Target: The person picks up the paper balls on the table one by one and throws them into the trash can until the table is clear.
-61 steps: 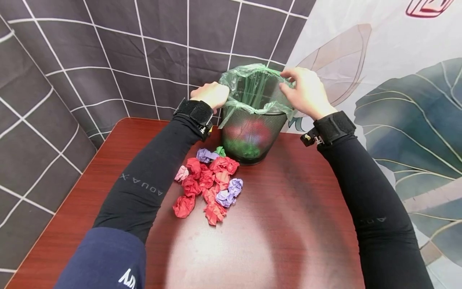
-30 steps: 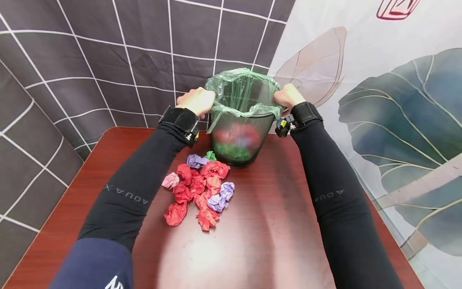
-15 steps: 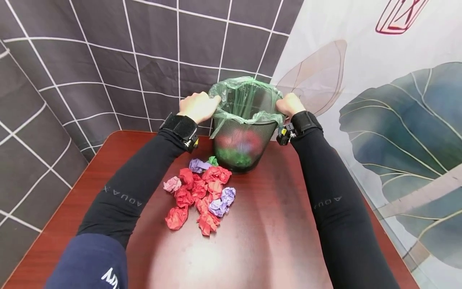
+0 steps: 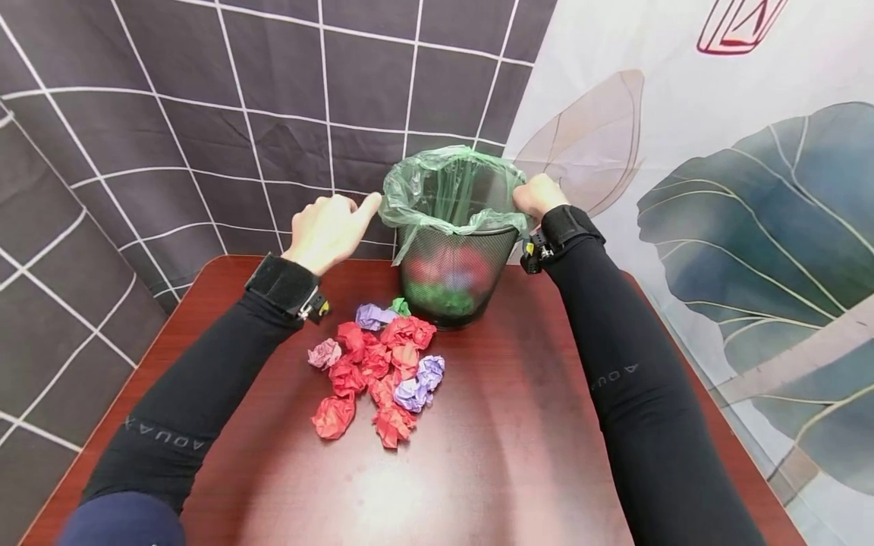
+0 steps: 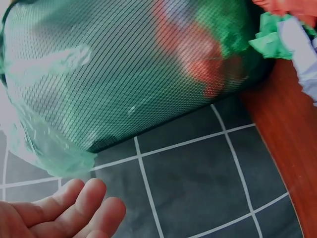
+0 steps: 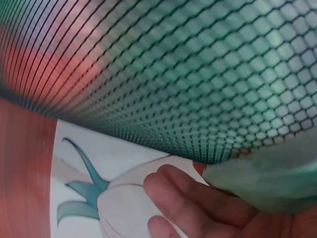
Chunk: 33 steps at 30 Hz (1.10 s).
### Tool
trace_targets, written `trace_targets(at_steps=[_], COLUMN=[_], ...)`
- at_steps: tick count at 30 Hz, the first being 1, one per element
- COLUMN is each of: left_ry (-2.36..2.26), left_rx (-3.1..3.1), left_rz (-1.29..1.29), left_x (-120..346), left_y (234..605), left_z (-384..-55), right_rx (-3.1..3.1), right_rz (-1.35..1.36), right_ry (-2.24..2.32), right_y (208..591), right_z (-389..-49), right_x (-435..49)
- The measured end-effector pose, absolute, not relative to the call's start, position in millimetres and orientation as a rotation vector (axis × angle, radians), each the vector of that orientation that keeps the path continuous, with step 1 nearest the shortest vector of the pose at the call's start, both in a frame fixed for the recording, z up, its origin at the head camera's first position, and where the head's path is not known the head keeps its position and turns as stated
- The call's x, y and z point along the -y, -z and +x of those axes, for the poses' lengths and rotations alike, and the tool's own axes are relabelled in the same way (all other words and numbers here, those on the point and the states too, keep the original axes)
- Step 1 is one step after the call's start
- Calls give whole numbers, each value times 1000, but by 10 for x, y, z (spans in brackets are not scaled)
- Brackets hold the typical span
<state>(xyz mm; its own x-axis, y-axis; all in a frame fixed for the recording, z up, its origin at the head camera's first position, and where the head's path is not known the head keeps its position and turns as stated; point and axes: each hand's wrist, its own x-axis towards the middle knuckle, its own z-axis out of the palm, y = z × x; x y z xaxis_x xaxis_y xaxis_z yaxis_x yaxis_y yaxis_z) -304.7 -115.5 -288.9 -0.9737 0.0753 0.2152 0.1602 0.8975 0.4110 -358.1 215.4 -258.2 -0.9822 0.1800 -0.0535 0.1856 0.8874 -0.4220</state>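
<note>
A black mesh wastebasket (image 4: 490, 256) stands near the table's back edge, lined with a thin green plastic bag (image 4: 440, 223) folded over its rim. Red and green crumpled paper shows through the mesh. My right hand (image 4: 541, 196) grips the bag at the rim's right side; in the right wrist view its curled fingers (image 6: 181, 206) lie under the bag's edge. To the left of the basket, my left hand (image 4: 326, 231) is off the bag, thumb pointing at the rim. Its fingers (image 5: 106, 218) bend loosely, holding nothing, just below a hanging bag fold (image 5: 59, 153).
In front of the basket lie several red paper balls (image 4: 334, 416), two joined purple ones (image 4: 413, 395), a pink one (image 4: 324, 354), another purple one (image 4: 374, 316) and a green one (image 4: 400, 306). Dark gridded cloth (image 4: 287, 83) and a leaf-patterned cloth (image 4: 683, 68) hang behind the reddish-brown table (image 4: 471, 455).
My right hand has closed on the bag's right rim. My left hand, earlier gripping the left rim, has let go and moved left and down. The paper balls lie as before.
</note>
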Motion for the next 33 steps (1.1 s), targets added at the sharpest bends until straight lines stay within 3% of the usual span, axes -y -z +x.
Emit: trace_targets(at_steps=[13,26,33], left_ry=[483,497,480], left_rx=[2949,3188,3277], left_rz=[-306,-561,-527], left_x=[1430,1523,1711], left_y=[3288,3808,4015], left_z=[-2709,-2487,-2322], right_rx=[-2970,-2938,-2944], right_rz=[311,271,244], right_ry=[618,638,691], right_y=[2565,2484,2550], right_z=[-3556,-3542,-3607], right_x=[-1996,-2205,-2192])
